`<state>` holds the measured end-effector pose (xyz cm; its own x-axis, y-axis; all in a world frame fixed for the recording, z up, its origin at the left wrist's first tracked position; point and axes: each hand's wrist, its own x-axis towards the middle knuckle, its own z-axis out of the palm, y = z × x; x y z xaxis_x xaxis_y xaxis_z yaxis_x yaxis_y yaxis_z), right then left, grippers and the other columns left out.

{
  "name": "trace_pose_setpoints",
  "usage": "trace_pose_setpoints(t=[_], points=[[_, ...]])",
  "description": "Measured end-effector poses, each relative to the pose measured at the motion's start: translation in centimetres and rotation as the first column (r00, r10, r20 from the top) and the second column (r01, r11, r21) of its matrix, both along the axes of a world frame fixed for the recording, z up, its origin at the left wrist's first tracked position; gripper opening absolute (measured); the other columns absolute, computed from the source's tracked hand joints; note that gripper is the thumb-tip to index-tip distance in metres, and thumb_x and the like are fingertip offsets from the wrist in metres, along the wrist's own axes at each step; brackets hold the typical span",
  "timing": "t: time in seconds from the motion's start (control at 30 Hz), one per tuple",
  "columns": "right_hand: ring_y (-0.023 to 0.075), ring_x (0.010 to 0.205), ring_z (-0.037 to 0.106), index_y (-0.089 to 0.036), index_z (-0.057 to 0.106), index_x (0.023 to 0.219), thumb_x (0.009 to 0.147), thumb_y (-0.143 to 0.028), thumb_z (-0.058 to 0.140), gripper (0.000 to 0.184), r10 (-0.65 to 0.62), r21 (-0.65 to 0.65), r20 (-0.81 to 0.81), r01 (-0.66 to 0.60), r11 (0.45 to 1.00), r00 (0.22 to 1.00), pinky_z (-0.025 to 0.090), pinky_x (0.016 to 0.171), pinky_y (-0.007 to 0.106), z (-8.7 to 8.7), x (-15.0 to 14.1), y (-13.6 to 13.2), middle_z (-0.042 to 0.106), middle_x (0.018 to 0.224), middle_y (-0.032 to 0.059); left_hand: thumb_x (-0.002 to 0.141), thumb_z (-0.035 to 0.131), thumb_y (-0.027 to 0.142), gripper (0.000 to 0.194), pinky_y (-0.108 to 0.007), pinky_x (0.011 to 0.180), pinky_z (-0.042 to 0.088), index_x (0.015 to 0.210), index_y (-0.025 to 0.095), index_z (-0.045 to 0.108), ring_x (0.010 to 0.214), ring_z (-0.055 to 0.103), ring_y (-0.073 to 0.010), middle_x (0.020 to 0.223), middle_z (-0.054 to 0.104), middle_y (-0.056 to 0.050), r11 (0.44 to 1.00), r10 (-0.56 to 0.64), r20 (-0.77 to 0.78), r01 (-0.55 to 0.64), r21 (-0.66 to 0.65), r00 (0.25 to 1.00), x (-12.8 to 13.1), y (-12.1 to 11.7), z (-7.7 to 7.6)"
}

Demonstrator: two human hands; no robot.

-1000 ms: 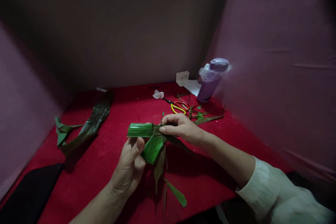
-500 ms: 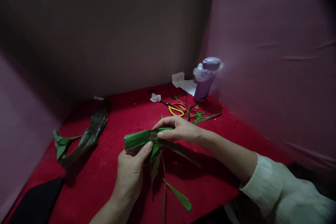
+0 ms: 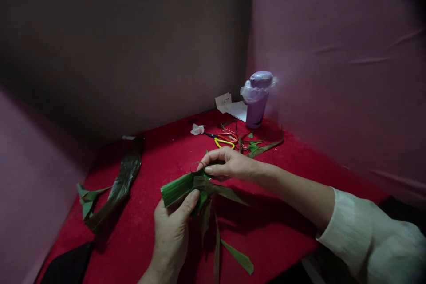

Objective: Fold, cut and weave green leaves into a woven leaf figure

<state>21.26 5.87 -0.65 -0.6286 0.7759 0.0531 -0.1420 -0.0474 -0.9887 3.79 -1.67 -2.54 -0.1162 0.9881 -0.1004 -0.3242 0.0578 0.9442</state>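
Observation:
My left hand (image 3: 175,226) grips a folded bundle of green leaf strips (image 3: 178,189), its thumb pressing on the front near the middle. At the bundle's right end my right hand (image 3: 229,163) pinches a thin strip of leaf, which curls in a small loop (image 3: 197,165) above its fingertips. A paler band crosses the bundle where the hands meet. Several loose leaf tails (image 3: 237,256) hang down and to the right from it. The fingers behind the bundle are hidden.
Scissors (image 3: 226,140) with red and yellow handles lie beyond my hands, among leaf scraps (image 3: 254,147). A purple tumbler (image 3: 257,108), white papers (image 3: 237,109) and crumpled tissue (image 3: 197,129) stand or lie farther back. At left are a long dark leaf (image 3: 124,177) and a black object (image 3: 68,265) on the red cloth (image 3: 116,253).
My right hand has drawn slightly up from the pale band, and a thin loop now shows at its fingertips. The bundle's right end has shifted, and the whole view has turned slightly.

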Motion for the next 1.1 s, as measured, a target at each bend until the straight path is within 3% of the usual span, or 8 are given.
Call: trace_pose_setpoints(t=[0.17, 0.43, 0.57, 0.7, 0.83, 0.93, 1.1], points=[[0.003, 0.045, 0.035, -0.01, 0.064, 0.088, 0.075, -0.023, 0.06, 0.018, -0.022, 0.063, 0.07, 0.017, 0.998, 0.997, 0.027, 0.044, 0.017, 0.5, 0.1, 0.0, 0.045, 0.054, -0.0071, 0.062, 0.078, 0.019, 0.04, -0.027, 0.074, 0.055, 0.101, 0.015, 0.068, 0.08, 0.068, -0.0189, 0.089, 0.074, -0.006, 0.998, 0.048, -0.03, -0.049, -0.032, 0.998, 0.0, 0.1, -0.1], [0.0033, 0.045, 0.036, -0.01, 0.064, 0.087, 0.075, -0.02, 0.058, 0.017, 0.009, 0.123, 0.096, -0.021, 0.992, 0.995, 0.027, 0.044, 0.017, 0.9, 0.4, -0.1, 0.046, 0.055, -0.0067, 0.065, 0.076, 0.017, 0.047, -0.024, 0.074, 0.055, 0.11, 0.02, 0.062, 0.08, 0.068, -0.0157, 0.096, 0.073, -0.002, 1.0, 0.007, 0.021, -0.007, -0.015, 1.0, 0.1, -0.2, 0.0], [0.0032, 0.047, 0.038, -0.011, 0.062, 0.088, 0.075, -0.02, 0.059, 0.016, -0.038, 0.13, 0.11, 0.024, 0.991, 0.993, 0.03, 0.045, 0.017, 1.0, 0.3, -0.4, 0.049, 0.06, -0.0057, 0.063, 0.078, 0.019, 0.03, -0.023, 0.072, 0.055, 0.091, 0.016, 0.07, 0.075, 0.068, -0.0152, 0.085, 0.074, -0.003, 0.996, 0.089, 0.006, -0.089, -0.029, 0.996, 0.2, 0.0, -0.4], [0.0043, 0.05, 0.041, -0.013, 0.059, 0.084, 0.074, -0.021, 0.062, 0.014, -0.145, 0.136, 0.122, 0.128, 0.982, 0.982, 0.035, 0.047, 0.017, 1.1, -0.2, -1.0, 0.052, 0.064, -0.0047, 0.057, 0.081, 0.023, 0.027, -0.02, 0.065, 0.056, 0.082, 0.016, 0.072, 0.065, 0.067, -0.0128, 0.076, 0.075, -0.001, 0.969, 0.245, -0.061, -0.246, -0.005, 0.968, 0.2, 0.2, -0.5], [0.0065, 0.054, 0.046, -0.014, 0.058, 0.075, 0.074, -0.015, 0.058, 0.002, -0.308, 0.249, 0.166, 0.262, 0.932, 0.937, 0.037, 0.051, 0.018, 1.0, -0.9, -1.7, 0.054, 0.063, -0.0032, 0.056, 0.082, 0.023, 0.027, -0.017, 0.063, 0.056, 0.081, 0.017, 0.073, 0.063, 0.067, -0.0109, 0.075, 0.075, 0.001, 0.956, 0.293, -0.113, -0.29, 0.046, 0.949, 0.2, 0.4, -0.4], [0.0075, 0.056, 0.048, -0.016, 0.058, 0.075, 0.074, -0.012, 0.054, 0.005, -0.402, 0.352, 0.213, 0.314, 0.882, 0.89, 0.037, 0.051, 0.018, 0.8, -1.1, -2.0, 0.054, 0.063, -0.003, 0.059, 0.08, 0.023, 0.027, -0.017, 0.066, 0.055, 0.084, 0.018, 0.072, 0.068, 0.068, -0.0114, 0.08, 0.075, 0.0, 0.959, 0.277, -0.098, -0.268, 0.095, 0.956, 0.1, 0.5, -0.4], [0.0068, 0.055, 0.046, -0.016, 0.058, 0.076, 0.074, -0.009, 0.052, 0.01, -0.427, 0.453, 0.205, 0.301, 0.839, 0.881, 0.035, 0.05, 0.018, 0.7, -1.1, -2.3, 0.054, 0.062, -0.0041, 0.061, 0.079, 0.022, 0.028, -0.018, 0.068, 0.056, 0.087, 0.018, 0.071, 0.071, 0.069, -0.0124, 0.082, 0.075, -0.001, 0.962, 0.253, -0.095, -0.24, 0.13, 0.963, 0.2, 0.6, -0.4]])
